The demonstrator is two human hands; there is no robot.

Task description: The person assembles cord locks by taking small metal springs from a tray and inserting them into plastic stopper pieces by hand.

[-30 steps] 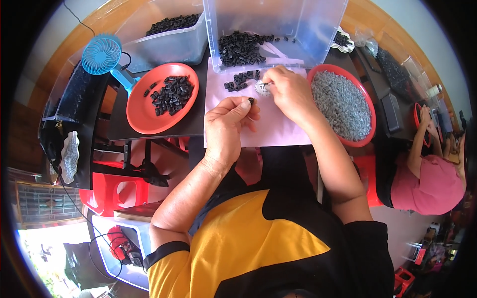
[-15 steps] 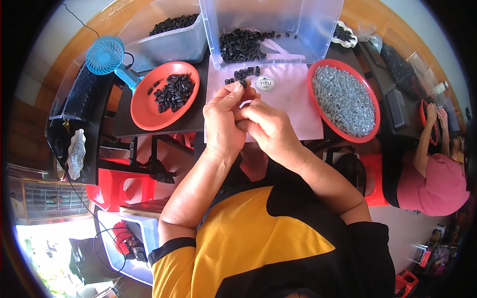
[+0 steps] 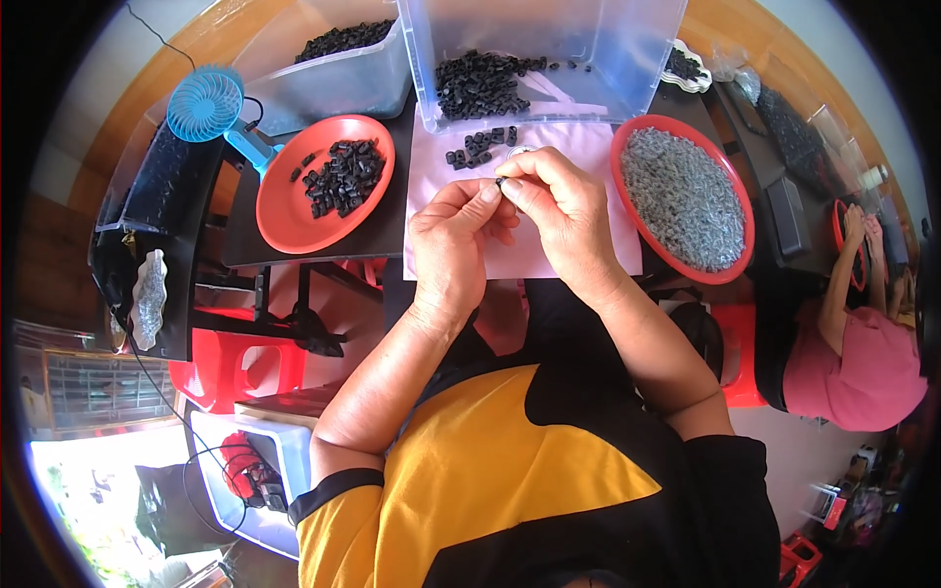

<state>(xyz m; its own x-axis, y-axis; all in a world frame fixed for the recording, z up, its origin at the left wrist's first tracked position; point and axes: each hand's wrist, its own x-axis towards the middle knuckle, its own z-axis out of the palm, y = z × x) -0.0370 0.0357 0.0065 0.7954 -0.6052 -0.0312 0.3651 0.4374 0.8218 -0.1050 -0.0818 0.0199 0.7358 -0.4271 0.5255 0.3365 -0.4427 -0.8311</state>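
Observation:
My left hand (image 3: pixel 453 240) and my right hand (image 3: pixel 573 216) meet over a pink cloth (image 3: pixel 423 176), fingertips pinched together. Between them is a small black part (image 3: pixel 499 182), mostly covered by the thumbs and fingers. Just beyond the hands, several short black cylindrical pieces (image 3: pixel 477 147) lie on the cloth. Behind those stands a clear plastic bin (image 3: pixel 627 59), its open side toward me, with a heap of black pieces (image 3: pixel 478 86) inside. An orange-red plate (image 3: pixel 279 220) of black pieces is to the left; another red plate (image 3: pixel 750 230) to the right holds many small clear, silvery pieces (image 3: pixel 683 201).
A blue fan (image 3: pixel 206 103) stands left of the left plate. Behind it is a translucent tub (image 3: pixel 343 93) of black pieces. A white scalloped dish (image 3: pixel 691 80) sits at the back right. At far right, a person in a pink top (image 3: pixel 858 367) works at a table.
My right hand has moved up and right, and its fingertips now join the left's at the small black part. My left hand has tilted, with its fingertips slightly lower.

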